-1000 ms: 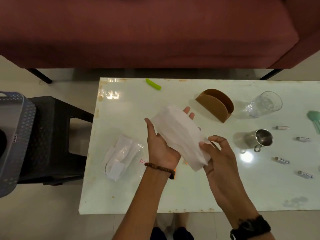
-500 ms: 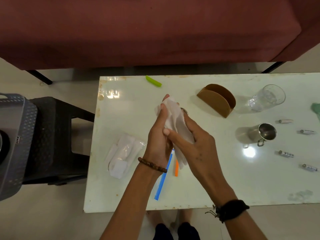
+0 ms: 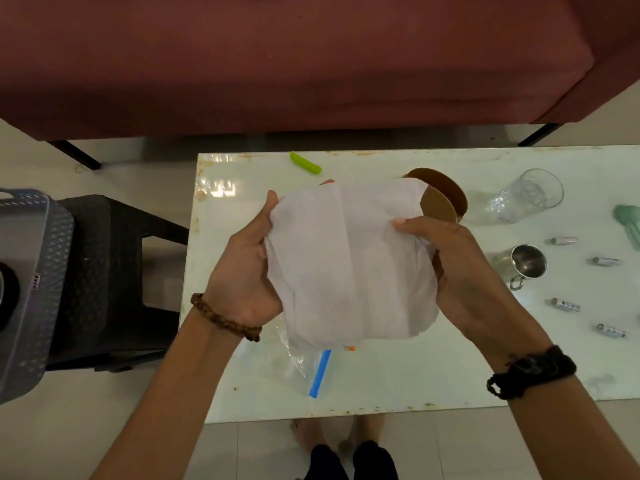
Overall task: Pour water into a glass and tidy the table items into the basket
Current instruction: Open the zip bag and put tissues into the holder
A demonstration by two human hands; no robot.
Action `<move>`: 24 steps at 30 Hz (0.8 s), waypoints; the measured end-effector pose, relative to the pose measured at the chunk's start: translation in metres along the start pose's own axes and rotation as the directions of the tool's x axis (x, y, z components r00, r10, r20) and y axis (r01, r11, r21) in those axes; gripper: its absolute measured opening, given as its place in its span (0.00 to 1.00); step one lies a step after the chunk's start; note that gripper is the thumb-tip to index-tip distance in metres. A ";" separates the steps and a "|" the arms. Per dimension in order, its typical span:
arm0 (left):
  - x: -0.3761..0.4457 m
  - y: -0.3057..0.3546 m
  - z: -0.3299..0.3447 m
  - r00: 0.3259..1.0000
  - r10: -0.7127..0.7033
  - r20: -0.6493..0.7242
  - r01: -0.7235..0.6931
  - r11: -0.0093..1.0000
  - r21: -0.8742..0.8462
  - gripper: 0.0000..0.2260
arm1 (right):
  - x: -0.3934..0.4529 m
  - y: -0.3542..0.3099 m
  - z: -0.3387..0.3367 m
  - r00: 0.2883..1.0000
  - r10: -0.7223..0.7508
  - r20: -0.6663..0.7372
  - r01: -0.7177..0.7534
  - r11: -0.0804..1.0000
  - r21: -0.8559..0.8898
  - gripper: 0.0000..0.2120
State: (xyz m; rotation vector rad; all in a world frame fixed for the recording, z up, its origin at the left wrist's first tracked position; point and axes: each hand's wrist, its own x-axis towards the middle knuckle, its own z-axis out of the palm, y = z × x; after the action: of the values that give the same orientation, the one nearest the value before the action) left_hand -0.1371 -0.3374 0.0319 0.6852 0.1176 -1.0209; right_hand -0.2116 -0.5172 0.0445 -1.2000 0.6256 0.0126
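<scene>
A white tissue (image 3: 349, 268) is held up above the counter (image 3: 415, 375) by both hands. Its left edge is gripped by the left hand (image 3: 242, 271), and its right edge is gripped by the right hand (image 3: 460, 268). The tissue is thin, soft and a bit wrinkled, with a fold line running down it.

Much is hidden behind the tissue. Only part of the brown holder (image 3: 440, 199) can be seen at its far right corner. A clear plastic bag (image 3: 298, 362) with a blue strip (image 3: 320, 374) peeks out under its near edge, and a tiny orange bit (image 3: 351, 348) too small to make out.

On the right, a clear glass (image 3: 526, 195) is seen, with a steel cup (image 3: 526, 265) nearer. Small batteries (image 3: 565, 304) are spread near the right edge. A green thing (image 3: 628, 223) is cut off there. A green clip (image 3: 305, 163) lies by the far edge.

A grey basket (image 3: 24, 292) is cut off at the left, beside a dark stool (image 3: 104, 271). Bare counter is seen at the near right and the far left. A red sofa (image 3: 294, 57) fills the far side.
</scene>
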 end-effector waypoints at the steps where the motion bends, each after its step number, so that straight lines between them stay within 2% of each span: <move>1: -0.001 0.002 0.001 1.000 -0.002 -0.016 0.002 1.000 0.001 0.22 | -0.001 -0.004 0.001 1.000 -0.007 0.020 0.007 1.000 -0.003 0.14; 3: 0.000 0.003 0.004 0.999 0.000 -0.040 0.000 1.000 0.012 0.21 | -0.004 -0.008 0.003 0.999 -0.045 0.023 0.047 0.996 -0.076 0.11; 5: 0.002 0.001 0.010 0.998 0.013 -0.056 -0.010 0.998 0.065 0.20 | -0.008 -0.007 0.008 0.991 -0.133 -0.005 0.128 0.967 -0.219 0.10; 7: 0.006 -0.005 0.016 0.994 0.048 -0.096 -0.032 0.987 0.156 0.17 | -0.012 -0.003 0.018 0.966 -0.258 -0.013 0.234 0.895 -0.379 0.10; 9: 0.010 -0.013 0.023 0.986 0.096 -0.138 -0.058 0.965 0.255 0.15 | -0.017 0.003 0.030 0.942 -0.336 -0.001 0.298 0.839 -0.455 0.13; 11: 0.014 -0.021 0.029 0.977 0.123 -0.174 -0.061 0.943 0.328 0.15 | -0.020 0.009 0.041 0.936 -0.351 0.006 0.316 0.835 -0.450 0.17; 16: 0.022 -0.035 0.043 0.962 0.178 -0.204 -0.092 0.923 0.373 0.12 | -0.024 0.013 0.051 0.950 -0.313 0.008 0.298 0.895 -0.333 0.10; 20: 0.026 -0.041 0.050 0.970 0.173 -0.168 -0.102 0.926 0.364 0.15 | -0.025 0.016 0.049 0.913 -0.408 0.003 0.370 0.824 -0.428 0.19; 22: 0.028 -0.042 0.049 0.975 0.174 -0.139 -0.110 0.920 0.375 0.16 | -0.023 0.018 0.045 0.903 -0.426 -0.050 0.354 0.806 -0.474 0.22; 24: 0.030 -0.042 0.045 0.977 0.179 -0.114 -0.121 0.912 0.392 0.16 | -0.020 0.018 0.039 0.911 -0.398 -0.112 0.306 0.831 -0.464 0.23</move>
State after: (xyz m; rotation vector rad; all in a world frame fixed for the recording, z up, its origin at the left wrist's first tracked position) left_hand -0.1649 -0.3998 0.0362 1.1127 -0.0097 -0.8497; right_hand -0.2171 -0.4703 0.0462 -1.7626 0.5855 -0.3044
